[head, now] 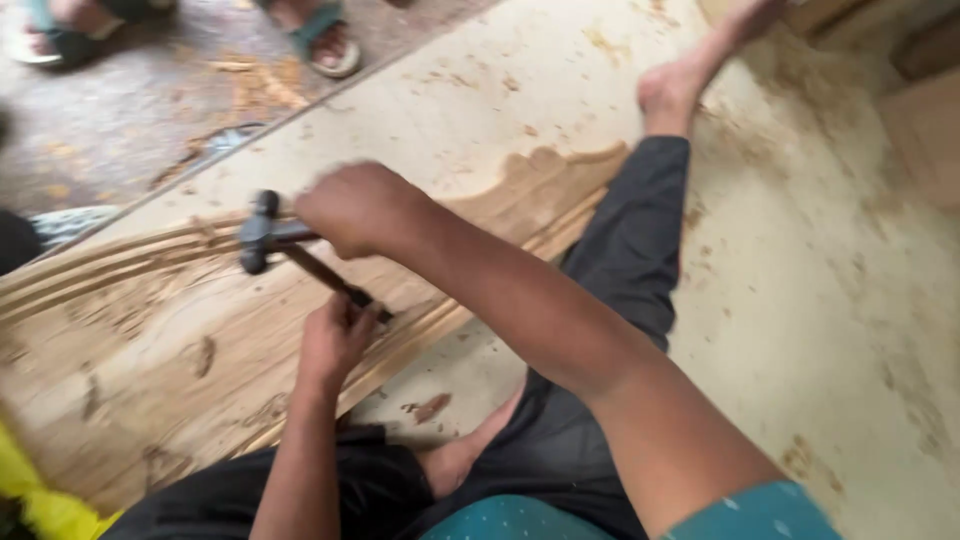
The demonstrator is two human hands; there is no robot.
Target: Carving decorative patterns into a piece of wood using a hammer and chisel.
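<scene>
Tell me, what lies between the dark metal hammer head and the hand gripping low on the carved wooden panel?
In the head view, a slim dark chisel runs slanting from the hammer head down into the left hand, over the wooden panel.

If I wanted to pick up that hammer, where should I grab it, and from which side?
Probably by the handle end, from the right. The hammer lies roughly level, its dark metal head pointing left over the carved wooden board, the handle running right into the right hand, a closed fist. The left hand holds a thin chisel just below, so stay clear of that side.
</scene>
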